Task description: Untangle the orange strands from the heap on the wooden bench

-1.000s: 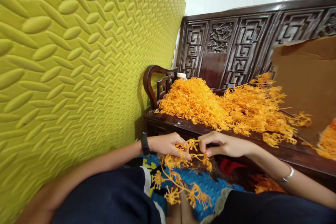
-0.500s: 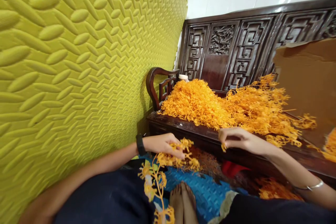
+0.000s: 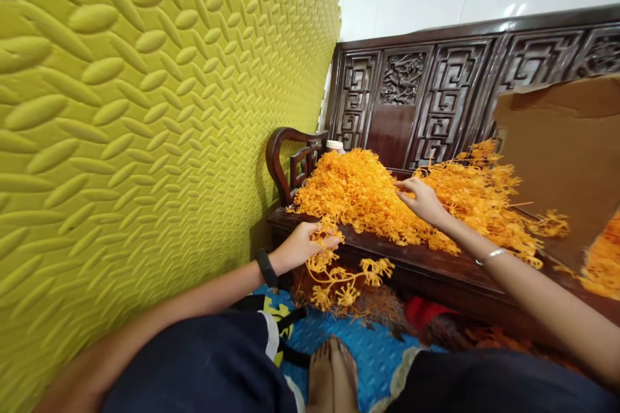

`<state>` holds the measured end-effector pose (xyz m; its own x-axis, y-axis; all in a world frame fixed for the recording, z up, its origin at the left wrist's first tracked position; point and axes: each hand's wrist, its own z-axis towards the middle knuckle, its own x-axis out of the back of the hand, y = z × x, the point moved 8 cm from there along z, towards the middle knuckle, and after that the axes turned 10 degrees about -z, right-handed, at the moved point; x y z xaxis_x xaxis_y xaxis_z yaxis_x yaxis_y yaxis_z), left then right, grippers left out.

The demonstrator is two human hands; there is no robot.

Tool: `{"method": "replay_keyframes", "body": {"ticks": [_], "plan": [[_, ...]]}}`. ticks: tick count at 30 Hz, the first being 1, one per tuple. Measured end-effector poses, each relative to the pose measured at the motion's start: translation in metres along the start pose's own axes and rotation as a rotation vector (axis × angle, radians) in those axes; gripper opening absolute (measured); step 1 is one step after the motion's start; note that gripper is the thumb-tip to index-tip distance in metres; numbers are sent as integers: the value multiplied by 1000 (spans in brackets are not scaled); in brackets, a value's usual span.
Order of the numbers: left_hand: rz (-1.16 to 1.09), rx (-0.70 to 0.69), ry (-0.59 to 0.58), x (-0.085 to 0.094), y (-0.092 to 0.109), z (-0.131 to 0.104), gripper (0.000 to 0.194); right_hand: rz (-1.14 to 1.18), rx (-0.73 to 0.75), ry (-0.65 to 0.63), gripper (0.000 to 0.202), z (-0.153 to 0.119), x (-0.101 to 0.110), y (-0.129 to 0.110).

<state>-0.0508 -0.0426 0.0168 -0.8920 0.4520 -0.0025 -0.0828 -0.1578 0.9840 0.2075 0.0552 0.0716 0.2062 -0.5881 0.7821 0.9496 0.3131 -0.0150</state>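
My left hand (image 3: pixel 303 248), with a black band at its wrist, grips an orange artificial flower stem (image 3: pixel 346 276) above the floor. The stem's side sprigs hang below and to the right of the fingers. Over the bench, my right hand (image 3: pixel 420 199) reaches to the heap of small orange plastic pieces (image 3: pixel 353 190). Its fingers are stretched out and slightly apart, with no piece visible in them. Beneath and beyond that hand lies a looser pile of orange sprays (image 3: pixel 477 190).
The dark carved wooden bench (image 3: pixel 285 222) has an armrest (image 3: pixel 276 158) at its left end. A white-lidded jar (image 3: pixel 334 145) stands behind the heap. Cardboard (image 3: pixel 557 161) leans at the right. A yellow textured mat (image 3: pixel 159 142) rises on the left; a blue mat (image 3: pixel 378 348) covers the floor.
My right hand has moved from the bench's front edge up and back to the heap; the small orange piece in it no longer shows. My left hand has risen, swinging the stem rightward.
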Motion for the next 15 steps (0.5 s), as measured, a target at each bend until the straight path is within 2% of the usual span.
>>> {"method": "replay_keyframes", "body": {"ticks": [4,8,12,15], "plan": [[-29,-10,7,1,4,-2,36,-32,37,-90,28,21,-26,5],[-66,-15,-30,-5,9,-4,38,-40,78,-152,35,24,-41,-3],[-41,-24,-85,-13,13,-4,38,-28,58,-195,45,23,-42,-6],[-9,-2,-120,-18,11,-4,35,2,18,-201,36,23,-32,-11]]}}
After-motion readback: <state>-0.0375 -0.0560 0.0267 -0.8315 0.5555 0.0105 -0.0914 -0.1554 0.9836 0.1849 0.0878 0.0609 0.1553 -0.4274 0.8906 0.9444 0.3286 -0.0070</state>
